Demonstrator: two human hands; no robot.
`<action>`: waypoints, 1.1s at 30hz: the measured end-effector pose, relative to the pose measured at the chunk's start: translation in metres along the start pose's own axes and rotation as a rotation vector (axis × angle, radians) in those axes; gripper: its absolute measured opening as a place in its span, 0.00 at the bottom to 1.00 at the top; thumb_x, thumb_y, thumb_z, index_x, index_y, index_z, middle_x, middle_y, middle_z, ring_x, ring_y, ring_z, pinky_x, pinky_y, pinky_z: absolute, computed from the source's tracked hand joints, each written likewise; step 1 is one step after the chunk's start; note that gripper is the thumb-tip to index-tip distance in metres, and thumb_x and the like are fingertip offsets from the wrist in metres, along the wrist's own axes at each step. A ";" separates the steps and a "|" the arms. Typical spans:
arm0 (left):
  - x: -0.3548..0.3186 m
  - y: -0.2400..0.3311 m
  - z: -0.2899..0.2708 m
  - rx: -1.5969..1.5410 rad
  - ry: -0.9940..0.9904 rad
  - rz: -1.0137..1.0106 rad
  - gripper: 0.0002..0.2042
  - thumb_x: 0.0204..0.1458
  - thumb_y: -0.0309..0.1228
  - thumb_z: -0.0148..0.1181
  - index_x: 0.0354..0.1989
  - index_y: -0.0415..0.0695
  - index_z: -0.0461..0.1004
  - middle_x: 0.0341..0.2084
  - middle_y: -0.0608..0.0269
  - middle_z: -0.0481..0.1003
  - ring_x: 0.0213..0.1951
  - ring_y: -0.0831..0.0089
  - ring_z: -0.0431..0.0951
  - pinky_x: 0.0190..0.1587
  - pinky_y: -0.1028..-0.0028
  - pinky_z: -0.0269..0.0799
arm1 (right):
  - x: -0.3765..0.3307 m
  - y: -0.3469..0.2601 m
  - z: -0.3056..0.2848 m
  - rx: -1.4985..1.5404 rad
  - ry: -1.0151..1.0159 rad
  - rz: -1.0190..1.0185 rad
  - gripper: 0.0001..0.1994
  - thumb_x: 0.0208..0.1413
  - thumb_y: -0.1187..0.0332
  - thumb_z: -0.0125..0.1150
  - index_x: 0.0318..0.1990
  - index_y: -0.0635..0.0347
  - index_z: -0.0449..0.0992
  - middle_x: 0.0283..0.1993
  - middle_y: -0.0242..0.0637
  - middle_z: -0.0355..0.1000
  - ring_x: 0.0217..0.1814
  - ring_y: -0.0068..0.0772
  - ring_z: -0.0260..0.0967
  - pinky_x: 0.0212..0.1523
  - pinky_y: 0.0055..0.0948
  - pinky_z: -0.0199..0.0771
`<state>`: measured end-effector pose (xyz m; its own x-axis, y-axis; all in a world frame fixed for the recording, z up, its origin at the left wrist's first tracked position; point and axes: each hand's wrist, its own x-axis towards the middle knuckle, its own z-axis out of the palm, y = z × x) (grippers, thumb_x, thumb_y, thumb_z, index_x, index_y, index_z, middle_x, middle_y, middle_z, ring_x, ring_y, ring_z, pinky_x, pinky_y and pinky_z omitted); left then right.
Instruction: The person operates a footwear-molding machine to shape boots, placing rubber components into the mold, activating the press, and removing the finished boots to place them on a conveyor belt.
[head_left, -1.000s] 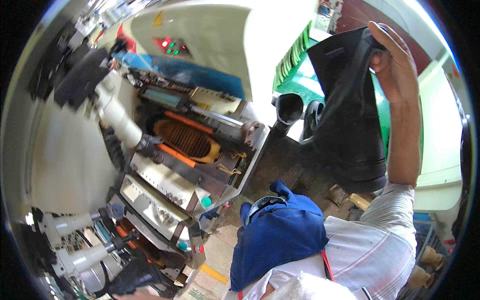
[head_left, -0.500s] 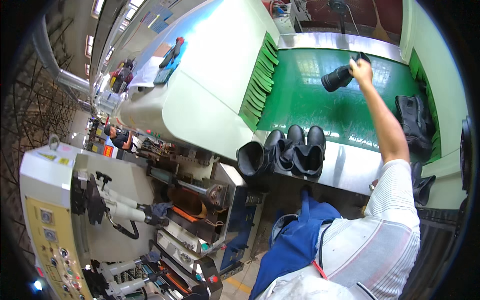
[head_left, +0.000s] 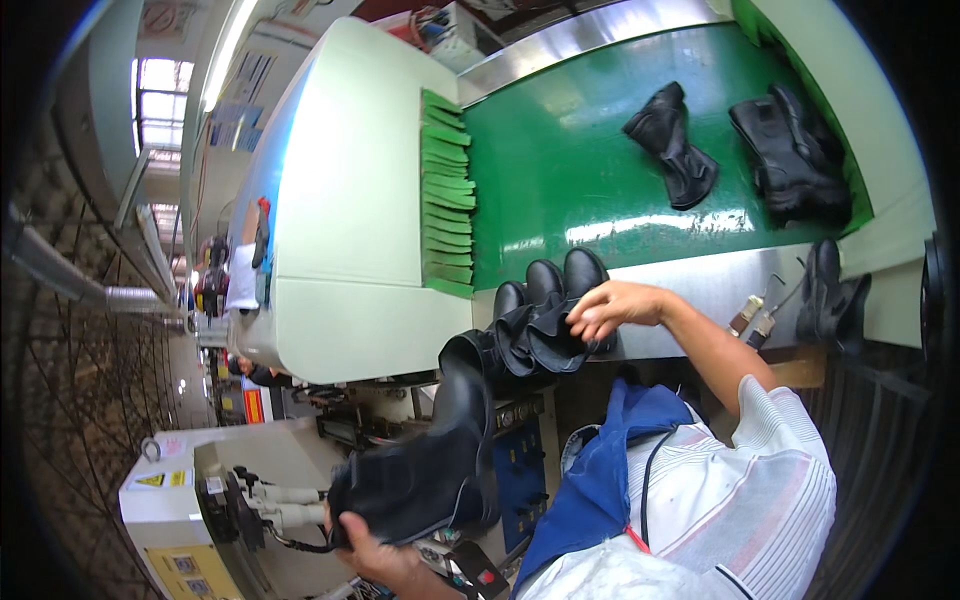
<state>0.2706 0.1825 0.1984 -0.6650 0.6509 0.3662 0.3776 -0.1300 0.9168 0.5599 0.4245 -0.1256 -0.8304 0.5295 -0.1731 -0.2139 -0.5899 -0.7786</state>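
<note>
Black boot (head_left: 420,485), left hand (head_left: 378,556) gripping it, was not yet set down; right hand (head_left: 622,303), fingers loosely bent, hung by standing boots (head_left: 515,335); other boots (head_left: 795,160) lay upper right.

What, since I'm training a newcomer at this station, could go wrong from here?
The held black boot appears gripped at one end by the left hand alone, so it could slip. It also overlaps the row of three standing boots in view and might knock one off the metal ledge. The right hand, over the row's rightmost boot, could tip it.
</note>
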 end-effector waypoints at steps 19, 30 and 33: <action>0.018 -0.166 0.055 0.304 -0.665 -0.083 0.04 0.60 0.19 0.61 0.41 0.35 0.80 0.45 0.56 0.81 0.48 0.71 0.80 0.54 0.74 0.74 | -0.080 0.084 -0.259 0.649 1.499 -0.464 0.50 0.50 0.59 0.78 0.77 0.50 0.50 0.80 0.50 0.47 0.81 0.51 0.44 0.76 0.60 0.50; -0.063 -0.236 0.053 0.501 -0.816 -0.434 0.11 0.60 0.24 0.62 0.49 0.36 0.79 0.46 0.54 0.81 0.44 0.65 0.84 0.48 0.71 0.79 | 0.015 0.056 -0.026 -0.667 0.954 -0.232 0.13 0.56 0.71 0.66 0.49 0.62 0.80 0.48 0.43 0.79 0.50 0.36 0.77 0.52 0.32 0.75; -0.054 -0.232 0.060 0.491 -0.806 -0.386 0.10 0.60 0.23 0.61 0.48 0.36 0.79 0.47 0.54 0.81 0.44 0.65 0.84 0.47 0.71 0.80 | 0.018 0.060 0.086 -0.996 0.560 -0.370 0.27 0.54 0.63 0.69 0.62 0.58 0.73 0.60 0.48 0.75 0.51 0.54 0.79 0.49 0.46 0.80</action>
<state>0.2577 0.2225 -0.0440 -0.2336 0.9171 -0.3231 0.5723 0.3983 0.7168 0.4874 0.3462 -0.1238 -0.4109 0.9046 0.1134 0.3046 0.2535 -0.9181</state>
